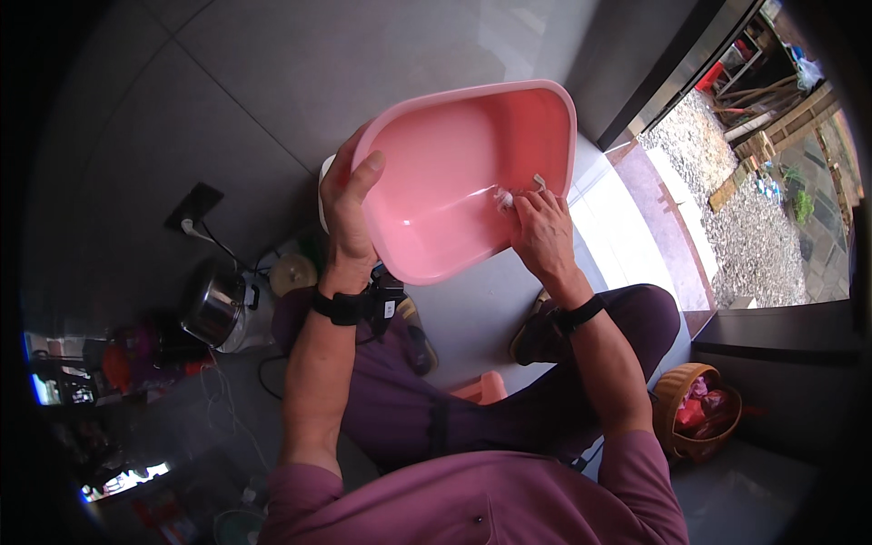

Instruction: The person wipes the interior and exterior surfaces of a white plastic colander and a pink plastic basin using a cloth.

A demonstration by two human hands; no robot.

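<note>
A pink plastic basin [449, 157] is held up in front of me, tilted so that its inside faces me. My left hand [351, 194] grips its left side, with the thumb over the rim and the other fingers behind the wall. My right hand [543, 221] reaches over the near rim at the right. Its fingers are bunched around a crumpled white wad [504, 198], perhaps cloth or tissue, which rests against the basin's inner wall. Most of the wad is hidden under the fingers. A black strap circles each wrist.
A pink plastic stool [482, 390] shows partly under my legs. At left are a steel pot [214, 304] and a wall socket [194, 208] with a plugged-in cord. A woven basket [681, 402] with red and pink bags stands at right, below a doorway onto gravel [749, 238].
</note>
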